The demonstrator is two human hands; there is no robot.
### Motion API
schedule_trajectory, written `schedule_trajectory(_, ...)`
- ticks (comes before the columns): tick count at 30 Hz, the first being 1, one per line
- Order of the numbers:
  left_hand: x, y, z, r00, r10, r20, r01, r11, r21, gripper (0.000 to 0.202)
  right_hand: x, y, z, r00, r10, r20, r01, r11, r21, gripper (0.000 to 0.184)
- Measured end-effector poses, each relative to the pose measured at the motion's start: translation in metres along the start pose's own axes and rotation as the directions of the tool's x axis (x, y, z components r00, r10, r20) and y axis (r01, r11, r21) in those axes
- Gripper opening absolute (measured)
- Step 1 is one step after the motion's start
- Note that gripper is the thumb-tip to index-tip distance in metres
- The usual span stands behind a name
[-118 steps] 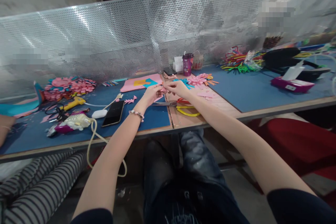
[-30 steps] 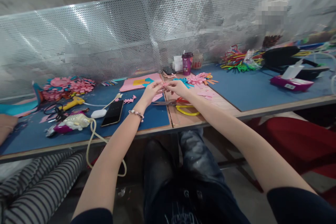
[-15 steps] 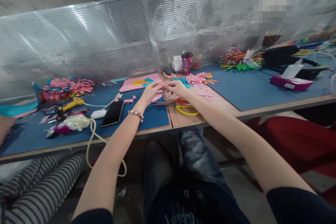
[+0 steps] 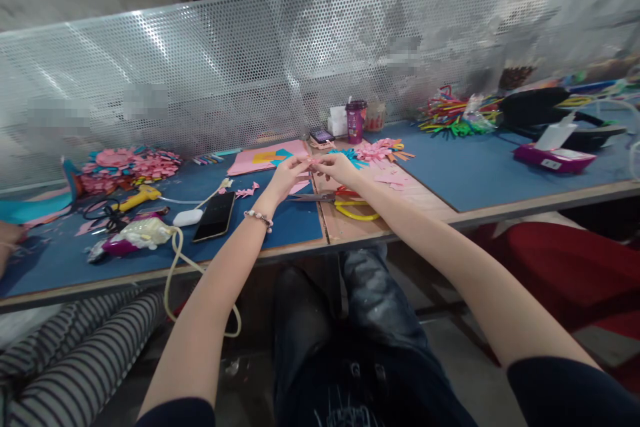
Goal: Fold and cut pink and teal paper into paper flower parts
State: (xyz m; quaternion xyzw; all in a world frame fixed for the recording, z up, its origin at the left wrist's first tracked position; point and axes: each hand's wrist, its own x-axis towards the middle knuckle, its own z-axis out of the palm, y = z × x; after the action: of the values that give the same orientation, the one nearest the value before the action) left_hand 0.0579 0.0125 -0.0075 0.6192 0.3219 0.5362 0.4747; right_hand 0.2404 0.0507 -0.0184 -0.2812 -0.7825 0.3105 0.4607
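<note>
My left hand (image 4: 286, 175) and my right hand (image 4: 338, 167) meet over the table's middle, fingertips pinched together on a small pink paper piece (image 4: 309, 161). A beaded bracelet sits on my left wrist. Just below the hands lie scissors (image 4: 320, 197) and a yellow loop (image 4: 356, 212) on the wooden strip. Pink paper sheets (image 4: 267, 158) lie behind my left hand, and a pink and blue paper flower (image 4: 376, 150) lies behind my right hand.
A black phone (image 4: 216, 215), a white earbud case (image 4: 189, 217), a yellow glue gun (image 4: 135, 198) and a pile of pink paper flowers (image 4: 131, 165) lie at left. A purple cup (image 4: 357, 121) stands by the perforated metal screen. Another person's striped leg (image 4: 75, 360) is at lower left.
Both hands stay pinched on the pink piece, with only slight finger shifts. The other person's hand at the left edge has drawn back a little.
</note>
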Motion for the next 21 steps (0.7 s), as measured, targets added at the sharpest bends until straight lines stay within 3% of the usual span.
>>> schedule_trajectory(11, 0.001, -0.001, 0.001, 1.000, 0.001, -0.015, -0.001, 1.000, 0.013, 0.026, -0.003, -0.010, 0.001, 1.000, 0.020, -0.021, -0.021, 0.998, -0.067, 0.059)
schedule_trajectory(21, 0.000, -0.001, 0.002, 0.996, 0.038, -0.083, -0.026, 0.989, 0.148, 0.021, -0.005, -0.016, 0.001, 1.000, -0.013, -0.019, 0.011, 0.992, -0.125, 0.057)
